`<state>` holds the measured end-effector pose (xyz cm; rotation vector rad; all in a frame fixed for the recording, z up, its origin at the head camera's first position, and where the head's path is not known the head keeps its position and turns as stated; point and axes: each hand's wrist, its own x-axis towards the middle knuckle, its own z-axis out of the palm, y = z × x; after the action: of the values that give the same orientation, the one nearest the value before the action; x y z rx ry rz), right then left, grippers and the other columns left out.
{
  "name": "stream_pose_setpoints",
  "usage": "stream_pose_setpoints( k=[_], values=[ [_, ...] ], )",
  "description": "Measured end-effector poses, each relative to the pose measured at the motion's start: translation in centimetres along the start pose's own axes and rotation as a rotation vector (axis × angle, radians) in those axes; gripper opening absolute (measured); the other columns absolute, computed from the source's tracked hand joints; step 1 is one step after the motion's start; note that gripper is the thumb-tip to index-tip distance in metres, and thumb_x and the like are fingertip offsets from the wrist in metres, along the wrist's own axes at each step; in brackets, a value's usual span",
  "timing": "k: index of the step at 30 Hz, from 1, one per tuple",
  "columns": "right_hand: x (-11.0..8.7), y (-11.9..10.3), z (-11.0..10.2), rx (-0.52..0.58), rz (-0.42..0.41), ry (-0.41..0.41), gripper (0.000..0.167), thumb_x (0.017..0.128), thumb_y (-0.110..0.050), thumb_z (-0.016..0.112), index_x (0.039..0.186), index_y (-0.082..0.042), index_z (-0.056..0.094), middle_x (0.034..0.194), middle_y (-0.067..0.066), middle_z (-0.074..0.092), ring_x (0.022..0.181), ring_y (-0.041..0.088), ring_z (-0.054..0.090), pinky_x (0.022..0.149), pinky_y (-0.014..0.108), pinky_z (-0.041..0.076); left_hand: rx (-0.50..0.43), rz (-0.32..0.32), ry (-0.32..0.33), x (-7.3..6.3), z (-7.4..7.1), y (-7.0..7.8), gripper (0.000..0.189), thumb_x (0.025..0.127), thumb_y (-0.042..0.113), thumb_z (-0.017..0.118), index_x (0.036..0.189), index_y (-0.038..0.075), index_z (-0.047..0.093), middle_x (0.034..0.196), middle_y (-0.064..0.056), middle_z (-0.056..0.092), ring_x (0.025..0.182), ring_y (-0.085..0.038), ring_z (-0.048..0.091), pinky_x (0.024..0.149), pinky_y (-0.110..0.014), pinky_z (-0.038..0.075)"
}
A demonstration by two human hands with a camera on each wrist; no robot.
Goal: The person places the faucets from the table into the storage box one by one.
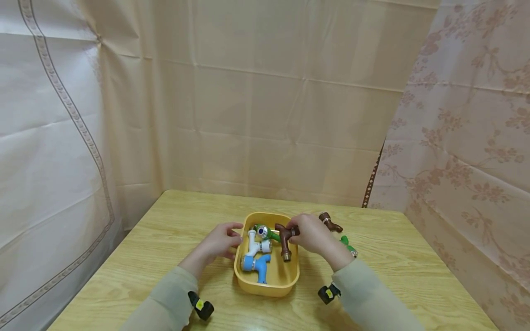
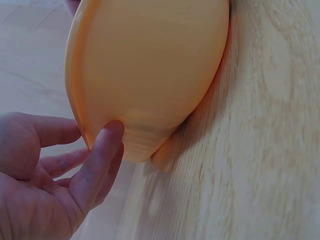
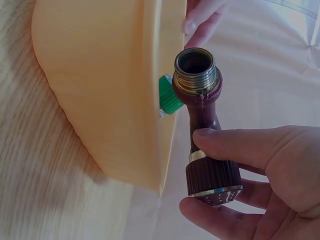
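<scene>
In the head view a yellow plastic basin stands on the table. My right hand holds a brown faucet over the basin's right side. In the right wrist view thumb and fingers grip the brown faucet near its ribbed knob, with the threaded end upward. My left hand is at the basin's left rim. Its fingers touch the rim and outer wall of the basin in the left wrist view. Inside the basin lie a green faucet, a white faucet and a blue faucet.
Right of the basin, on the wood-grain table, lie another brown faucet and another green faucet, partly hidden by the right arm. Cloth curtains hang behind the table and at both sides.
</scene>
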<state>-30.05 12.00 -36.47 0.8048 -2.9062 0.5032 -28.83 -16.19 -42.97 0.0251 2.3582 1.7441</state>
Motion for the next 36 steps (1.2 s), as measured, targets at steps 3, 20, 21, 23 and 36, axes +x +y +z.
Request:
stream_pose_setpoints(
  k=[3,20,21,23,36],
  values=[
    [0.0,-0.1,0.2,-0.008,-0.018,0.001,0.020,0.084,-0.013,0.085,0.103,-0.014,0.078,0.099,-0.002,0.071,0.093,0.019,0.064,0.081,0.039,0.055,-0.003,0.000,-0.001,0.0,0.0,0.0,0.052,0.097,0.007,0.065,0.147,0.007,0.051,0.111,-0.015,0.059,0.090,-0.027,0.064,0.066,-0.039,0.062],
    [0.1,-0.8,1.0,-0.030,-0.017,-0.053,0.020,0.084,-0.014,0.085,0.103,-0.013,0.077,0.097,0.000,0.070,0.087,0.018,0.063,0.076,0.038,0.055,-0.009,-0.009,-0.002,-0.1,0.1,0.4,0.051,0.098,0.006,0.065,0.147,0.006,0.051,0.111,-0.016,0.059,0.091,-0.027,0.063,0.066,-0.038,0.062],
    [0.1,-0.9,1.0,-0.034,-0.017,-0.053,0.020,0.084,-0.015,0.085,0.102,-0.014,0.077,0.097,0.000,0.070,0.087,0.018,0.063,0.076,0.039,0.055,-0.011,-0.005,-0.003,-0.1,0.1,0.4,0.051,0.098,0.006,0.065,0.147,0.006,0.050,0.111,-0.016,0.059,0.091,-0.027,0.063,0.066,-0.038,0.062],
    [0.0,-0.9,1.1,-0.047,-0.023,-0.049,0.019,0.083,-0.015,0.085,0.101,-0.014,0.077,0.096,0.000,0.070,0.087,0.018,0.063,0.077,0.039,0.055,-0.013,0.005,-0.004,-0.2,0.1,0.3,0.052,0.097,0.005,0.065,0.147,0.005,0.050,0.111,-0.016,0.059,0.091,-0.026,0.063,0.065,-0.038,0.062],
    [-0.1,-1.3,1.3,-0.065,0.004,-0.054,0.025,0.086,-0.027,0.083,0.108,-0.015,0.078,0.104,0.000,0.072,0.087,0.016,0.064,0.073,0.040,0.056,-0.003,0.021,-0.007,-0.2,0.1,0.0,0.053,0.097,0.006,0.064,0.148,0.005,0.050,0.111,-0.016,0.060,0.090,-0.027,0.065,0.064,-0.039,0.062]
  ],
)
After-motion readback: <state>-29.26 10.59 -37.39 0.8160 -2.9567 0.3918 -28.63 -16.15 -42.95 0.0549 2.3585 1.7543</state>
